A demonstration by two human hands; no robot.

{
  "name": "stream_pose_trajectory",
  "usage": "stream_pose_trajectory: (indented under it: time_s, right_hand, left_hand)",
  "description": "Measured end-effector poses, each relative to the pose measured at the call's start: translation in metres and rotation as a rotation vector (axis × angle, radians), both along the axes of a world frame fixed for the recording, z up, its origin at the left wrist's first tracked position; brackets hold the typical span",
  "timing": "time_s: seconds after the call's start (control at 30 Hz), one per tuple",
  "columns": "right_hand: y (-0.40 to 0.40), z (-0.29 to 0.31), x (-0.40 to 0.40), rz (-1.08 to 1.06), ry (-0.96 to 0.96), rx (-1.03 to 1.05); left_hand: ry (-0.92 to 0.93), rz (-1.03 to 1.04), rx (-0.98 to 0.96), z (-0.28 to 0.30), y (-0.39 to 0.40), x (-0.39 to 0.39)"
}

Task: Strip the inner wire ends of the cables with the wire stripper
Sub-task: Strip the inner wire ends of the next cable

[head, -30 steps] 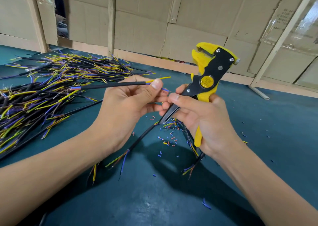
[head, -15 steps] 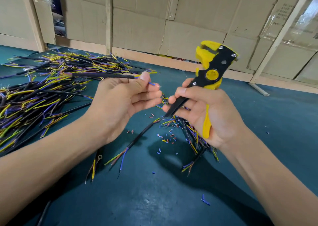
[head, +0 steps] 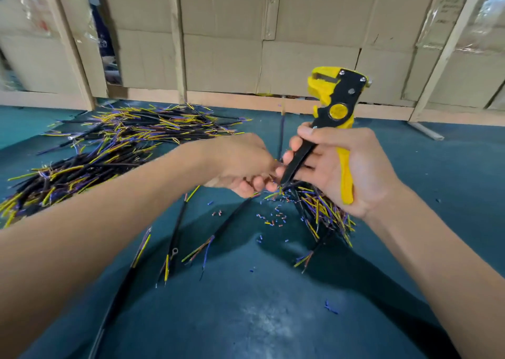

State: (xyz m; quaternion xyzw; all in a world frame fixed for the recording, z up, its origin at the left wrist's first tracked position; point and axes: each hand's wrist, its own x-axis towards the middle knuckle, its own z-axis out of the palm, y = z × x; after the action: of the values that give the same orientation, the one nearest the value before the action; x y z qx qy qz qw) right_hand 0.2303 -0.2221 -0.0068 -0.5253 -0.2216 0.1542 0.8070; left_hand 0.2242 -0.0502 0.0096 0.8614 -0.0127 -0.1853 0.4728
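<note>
Several loose cables (head: 177,230) lie nearest on the teal table (head: 246,317), black-jacketed with yellow, blue and brown inner wires fanning from their ends — one carries a small ring terminal, and whether the other tips are bare is too fine to tell. Just past them, a scatter of tiny insulation offcuts (head: 273,218) in blue, red and yellow dots the cloth, which suggests that a fair number of ends are already stripped. A smaller heap of cables (head: 325,211) sits under the right hand (head: 352,173), likely the finished ones, though I can't confirm it from where I stand.

That right hand grips the yellow-and-black wire stripper (head: 334,104) by its handles, head pointing up and away, nothing visibly in its mouth. The left hand (head: 243,167) is curled, knuckles up, fingertips touching the right hand's fingers; it seems to pinch a thin dark cable (head: 281,132) that rises between the two hands, but the view is blurred there.

Farther back to the left lies a big pile of cables (head: 114,145) — much larger than the near heap. If that is the waiting stock, most of the job is still ahead.
</note>
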Motion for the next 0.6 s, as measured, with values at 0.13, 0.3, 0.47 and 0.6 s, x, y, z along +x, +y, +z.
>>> stream_pose_trajectory:
  time_s: [0.13,0.3,0.47,0.6]
  right_hand:
    - [-0.002,-0.003,0.004,-0.042,0.053,-0.013]
    - [-0.010,-0.006,0.014,-0.142,0.203,0.038]
    - [-0.009,-0.012,0.018,-0.203,0.287,0.024]
    - [-0.010,-0.008,0.017,-0.164,0.275,0.094]
  left_hand:
    - [-0.215,0.003,0.526,0.000,-0.001,0.018]
    - [-0.014,0.122,0.955,-0.002,0.071,0.016]
    - [-0.107,0.194,0.742,-0.019,0.097,0.022]
    - [-0.333,0.239,0.827,-0.027,0.094,0.026]
